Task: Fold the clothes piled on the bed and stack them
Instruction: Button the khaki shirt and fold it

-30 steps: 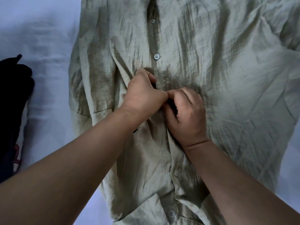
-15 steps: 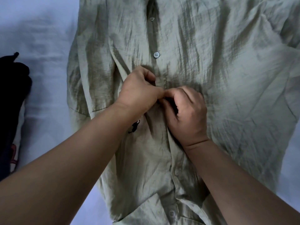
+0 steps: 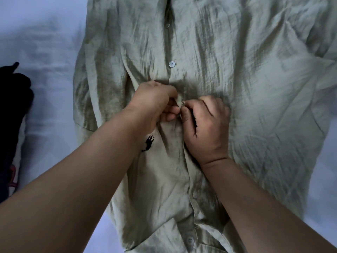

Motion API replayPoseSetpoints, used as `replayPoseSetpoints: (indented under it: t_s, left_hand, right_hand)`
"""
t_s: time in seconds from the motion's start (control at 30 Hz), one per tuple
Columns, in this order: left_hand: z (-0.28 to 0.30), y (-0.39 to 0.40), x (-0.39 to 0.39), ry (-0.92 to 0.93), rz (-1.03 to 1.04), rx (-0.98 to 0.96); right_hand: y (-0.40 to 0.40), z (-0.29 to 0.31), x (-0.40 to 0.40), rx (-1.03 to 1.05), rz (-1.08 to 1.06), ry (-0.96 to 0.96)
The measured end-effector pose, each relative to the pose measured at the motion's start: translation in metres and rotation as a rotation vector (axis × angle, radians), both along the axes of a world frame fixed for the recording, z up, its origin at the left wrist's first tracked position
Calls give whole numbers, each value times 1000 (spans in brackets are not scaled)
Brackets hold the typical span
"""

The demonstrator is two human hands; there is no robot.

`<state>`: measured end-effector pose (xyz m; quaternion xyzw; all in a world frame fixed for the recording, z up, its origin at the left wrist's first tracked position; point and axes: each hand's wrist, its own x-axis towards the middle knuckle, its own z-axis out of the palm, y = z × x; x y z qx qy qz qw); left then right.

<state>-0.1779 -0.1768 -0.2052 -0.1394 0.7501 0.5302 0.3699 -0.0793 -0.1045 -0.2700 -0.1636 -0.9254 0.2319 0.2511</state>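
Observation:
A pale green button-up shirt (image 3: pixel 246 106) lies spread face up on the bed, its collar end nearest me. A small black horse logo (image 3: pixel 148 143) shows on its chest. My left hand (image 3: pixel 155 101) pinches the left edge of the button placket at mid-chest. My right hand (image 3: pixel 206 125) pinches the opposite edge, with a button between its fingertips. The two hands almost touch. Two fastened buttons (image 3: pixel 171 64) sit further up the placket, and another button (image 3: pixel 189 241) sits near the collar.
A white bedsheet (image 3: pixel 45 88) surrounds the shirt. A pile of dark clothing (image 3: pixel 12 110) lies at the left edge of the bed.
Both hands have stayed on the same button. My left hand has shifted slightly, uncovering the black logo. A button now shows at my right fingertips.

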Motion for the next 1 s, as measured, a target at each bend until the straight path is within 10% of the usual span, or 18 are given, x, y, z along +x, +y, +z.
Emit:
replayPoseSetpoints:
  t_s: [0.17,0.4,0.83,1.0]
  left_hand:
    - [2,-15,14,211,211,29]
    - [-4,-108,96,856,-587,-430]
    - [11,-198,158,929,-1007,-213]
    - [7,-208,153,1090,-1306,-577]
  right_hand:
    - [5,8,3,-205,52,-75]
    - [9,26,78,17,255,-469]
    - [36,66,235,61,379,-584]
    - [50,57,244,267,425,-595]
